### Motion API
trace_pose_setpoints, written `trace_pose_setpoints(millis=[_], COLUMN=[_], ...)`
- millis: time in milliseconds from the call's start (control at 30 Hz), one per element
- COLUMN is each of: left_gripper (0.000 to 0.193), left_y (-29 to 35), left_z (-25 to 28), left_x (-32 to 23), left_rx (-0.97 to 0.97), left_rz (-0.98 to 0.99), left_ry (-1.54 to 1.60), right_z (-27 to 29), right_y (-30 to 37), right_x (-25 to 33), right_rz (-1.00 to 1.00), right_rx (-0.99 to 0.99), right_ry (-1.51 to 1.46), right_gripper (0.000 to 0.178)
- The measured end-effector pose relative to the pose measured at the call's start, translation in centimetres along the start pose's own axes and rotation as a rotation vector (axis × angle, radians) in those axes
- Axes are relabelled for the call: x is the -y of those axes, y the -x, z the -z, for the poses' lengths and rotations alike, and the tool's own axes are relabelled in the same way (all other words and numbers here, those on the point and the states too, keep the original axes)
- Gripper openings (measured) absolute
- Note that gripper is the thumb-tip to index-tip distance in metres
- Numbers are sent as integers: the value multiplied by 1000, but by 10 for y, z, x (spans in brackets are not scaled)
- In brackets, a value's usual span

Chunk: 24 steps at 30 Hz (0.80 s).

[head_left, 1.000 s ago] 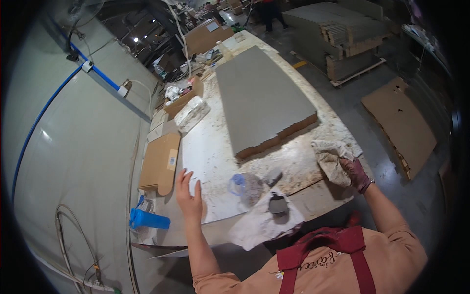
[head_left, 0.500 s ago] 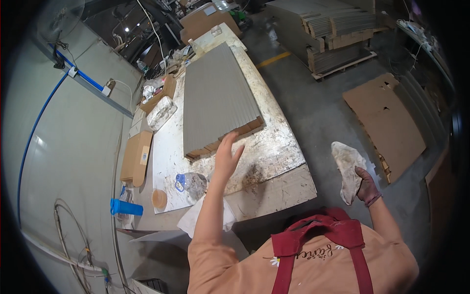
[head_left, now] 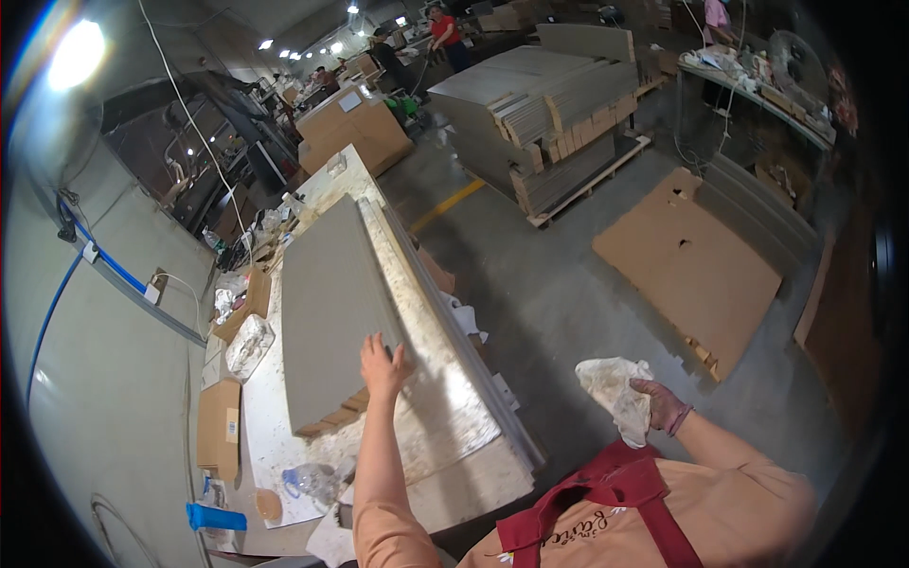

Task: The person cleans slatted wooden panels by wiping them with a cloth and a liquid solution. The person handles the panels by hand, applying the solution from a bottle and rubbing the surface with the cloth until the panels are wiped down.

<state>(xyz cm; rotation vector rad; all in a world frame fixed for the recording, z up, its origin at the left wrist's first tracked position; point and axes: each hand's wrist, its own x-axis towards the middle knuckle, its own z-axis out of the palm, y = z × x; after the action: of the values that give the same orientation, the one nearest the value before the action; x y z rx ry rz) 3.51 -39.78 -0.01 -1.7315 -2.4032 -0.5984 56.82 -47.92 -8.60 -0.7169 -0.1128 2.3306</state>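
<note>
Left hand (head_left: 383, 367) spread open at the edge of the grey stack (head_left: 327, 308), gloved right hand (head_left: 666, 407) gripping a rag (head_left: 614, 393) beyond the table (head_left: 450, 393), tons of floor (head_left: 540, 327).

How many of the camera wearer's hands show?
2. The bare left hand is on or just above the near right edge of the grey board stack; the gloved right hand holds a whitish cloth over the floor. The cloth may hide some fingers.
</note>
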Motion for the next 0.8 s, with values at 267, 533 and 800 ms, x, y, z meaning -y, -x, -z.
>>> trace_pose_setpoints(millis=[267, 533, 800], left_gripper=[74, 65, 64], left_y=[-17, -19, -18], left_z=[-42, -51, -54], left_x=[-40, -34, -46], left_rx=[95, 68, 59], left_rz=[409, 431, 414], left_ry=[-300, -311, -332], right_z=[-2, 9, -62], right_y=[-29, -77, -224], right_x=[163, 232, 247], right_rz=[3, -127, -264], right_rx=[111, -30, 68], right_ry=[130, 1, 284], right_gripper=[50, 49, 57])
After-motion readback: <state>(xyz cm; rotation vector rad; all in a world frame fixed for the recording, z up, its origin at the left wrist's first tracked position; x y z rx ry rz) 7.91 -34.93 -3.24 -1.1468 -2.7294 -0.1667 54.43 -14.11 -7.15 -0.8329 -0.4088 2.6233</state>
